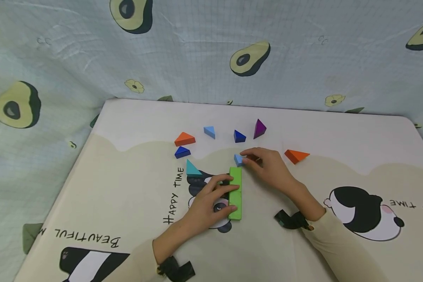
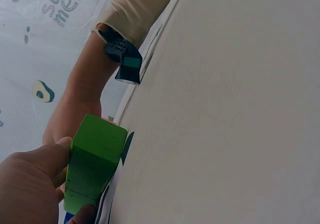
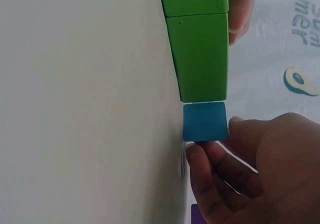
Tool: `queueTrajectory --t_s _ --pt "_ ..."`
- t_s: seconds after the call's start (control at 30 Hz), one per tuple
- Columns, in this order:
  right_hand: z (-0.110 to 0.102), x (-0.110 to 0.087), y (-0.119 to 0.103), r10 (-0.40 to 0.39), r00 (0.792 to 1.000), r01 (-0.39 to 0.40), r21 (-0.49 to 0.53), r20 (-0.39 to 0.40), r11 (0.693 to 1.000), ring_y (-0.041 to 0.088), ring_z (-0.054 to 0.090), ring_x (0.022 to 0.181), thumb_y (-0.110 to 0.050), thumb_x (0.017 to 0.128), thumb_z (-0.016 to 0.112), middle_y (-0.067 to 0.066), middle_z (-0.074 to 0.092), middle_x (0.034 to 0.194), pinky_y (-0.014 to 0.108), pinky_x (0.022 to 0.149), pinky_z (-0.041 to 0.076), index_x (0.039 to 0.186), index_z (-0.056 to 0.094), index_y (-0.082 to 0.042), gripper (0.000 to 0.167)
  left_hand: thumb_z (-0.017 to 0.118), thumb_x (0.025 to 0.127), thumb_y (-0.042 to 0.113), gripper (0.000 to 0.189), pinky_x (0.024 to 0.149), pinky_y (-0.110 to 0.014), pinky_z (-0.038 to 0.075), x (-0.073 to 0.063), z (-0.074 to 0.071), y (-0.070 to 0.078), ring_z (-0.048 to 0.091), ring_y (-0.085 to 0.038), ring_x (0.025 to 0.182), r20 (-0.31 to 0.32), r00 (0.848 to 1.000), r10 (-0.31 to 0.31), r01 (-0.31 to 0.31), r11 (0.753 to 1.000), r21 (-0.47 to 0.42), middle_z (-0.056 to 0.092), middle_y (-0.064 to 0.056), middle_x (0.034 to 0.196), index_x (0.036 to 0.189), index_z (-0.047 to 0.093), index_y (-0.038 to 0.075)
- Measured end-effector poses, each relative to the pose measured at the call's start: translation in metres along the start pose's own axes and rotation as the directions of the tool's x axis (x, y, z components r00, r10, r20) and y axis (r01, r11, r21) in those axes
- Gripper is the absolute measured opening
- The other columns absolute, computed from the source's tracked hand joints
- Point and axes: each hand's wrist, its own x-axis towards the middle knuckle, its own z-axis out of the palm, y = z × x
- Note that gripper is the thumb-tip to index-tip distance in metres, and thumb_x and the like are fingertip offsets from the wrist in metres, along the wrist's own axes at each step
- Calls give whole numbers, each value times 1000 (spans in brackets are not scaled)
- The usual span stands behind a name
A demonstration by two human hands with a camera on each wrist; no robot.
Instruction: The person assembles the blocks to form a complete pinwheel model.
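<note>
Two green rectangular blocks (image 1: 235, 214) lie end to end in a row. My left hand (image 1: 208, 203) rests against their left side, its fairly straight fingertips touching them. In the left wrist view the thumb lies on a green block (image 2: 100, 139). At the far end of the row, my right hand (image 1: 268, 166) pinches a small light blue triangular block (image 1: 237, 159) between thumb and finger. The right wrist view shows this block's flat side (image 3: 205, 121) just off the end of the green block (image 3: 200, 59), a thin gap between them.
Beyond the hands lie a teal triangle (image 1: 192, 169), orange triangles (image 1: 185, 139) (image 1: 296, 156), dark blue triangles (image 1: 182, 152) (image 1: 239, 136), another light blue triangle (image 1: 209, 131) and a purple triangle (image 1: 259, 129). A printed cloth covers the table (image 1: 127, 184); an avocado-patterned curtain (image 1: 197, 58) hangs behind.
</note>
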Motion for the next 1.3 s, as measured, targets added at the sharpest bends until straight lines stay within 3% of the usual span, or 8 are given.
queueTrajectory --t_s 0.2,0.43,0.87,1.3 --pt "0 0 0 -7 1000 6 8 27 1000 17 63 82 -13 94 62 6 69 105 36 76 52 117 68 -6 25 70 88 21 45 87 -29 45 0 0 0 52 -15 105 2 1000 -4 4 1000 1 39 -1 141 131 58 12" --pt "1 2 1 -25 998 25 13 56 1000 15 60 78 -10 94 61 3 68 94 34 74 51 121 66 -6 28 70 88 21 45 85 -28 45 0 0 -1 52 -16 103 -2 1000 9 -9 1000 -2 38 -1 141 131 58 12" --pt "5 7 2 -14 994 6 72 113 997 14 58 86 -16 96 59 1 66 111 34 79 49 127 63 -11 31 70 88 22 45 89 -30 45 0 1 -1 52 -14 107 1 1000 2 -2 1000 7 38 -1 141 131 59 13" --pt "5 12 4 -7 986 -14 119 170 993 16 61 95 -13 96 58 3 64 117 37 85 49 128 62 -13 32 70 89 22 45 87 -29 45 0 1 -1 52 -14 106 0 1000 12 -12 1000 9 38 -1 142 131 58 13"
